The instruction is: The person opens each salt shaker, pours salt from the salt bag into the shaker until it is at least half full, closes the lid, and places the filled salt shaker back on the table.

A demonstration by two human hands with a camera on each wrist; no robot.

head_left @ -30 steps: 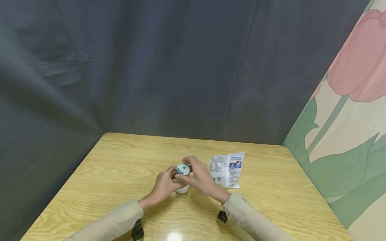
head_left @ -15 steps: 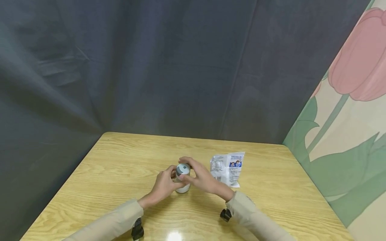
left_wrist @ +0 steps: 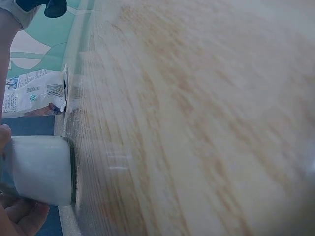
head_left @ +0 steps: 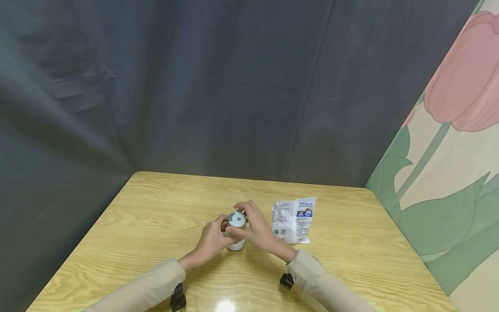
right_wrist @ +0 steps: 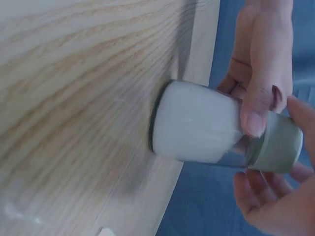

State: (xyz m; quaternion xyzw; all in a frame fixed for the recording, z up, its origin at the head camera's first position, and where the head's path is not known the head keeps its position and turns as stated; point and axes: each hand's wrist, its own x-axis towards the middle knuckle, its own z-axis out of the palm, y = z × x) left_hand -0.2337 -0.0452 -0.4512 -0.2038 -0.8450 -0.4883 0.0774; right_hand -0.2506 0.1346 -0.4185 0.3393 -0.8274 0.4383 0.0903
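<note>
A clear glass jar [right_wrist: 194, 123] filled most of the way with white grains stands upright on the table. Its round lid [right_wrist: 280, 142] is pale grey-green, with a darker patch on top in the head view. My left hand [head_left: 212, 238] grips the jar's upper part from the left, thumb across the glass just under the lid. From the right, my right hand [head_left: 260, 232] holds the lid with thumb and fingers around its side. The left wrist view catches the jar's lower part [left_wrist: 42, 169] with fingertips beneath it.
Right of the jar, close to my right hand, lies a crumpled white printed packet [head_left: 294, 220] with a blue picture panel. The wooden table [head_left: 156, 208] ends at a dark curtain [head_left: 234, 86]; a tulip-painted wall [head_left: 448, 173] borders its right side.
The lid's dark patch has turned to different positions across the frames. My right hand shifted slightly right and loosened, then came back around the lid. My left hand and the jar stay in place.
</note>
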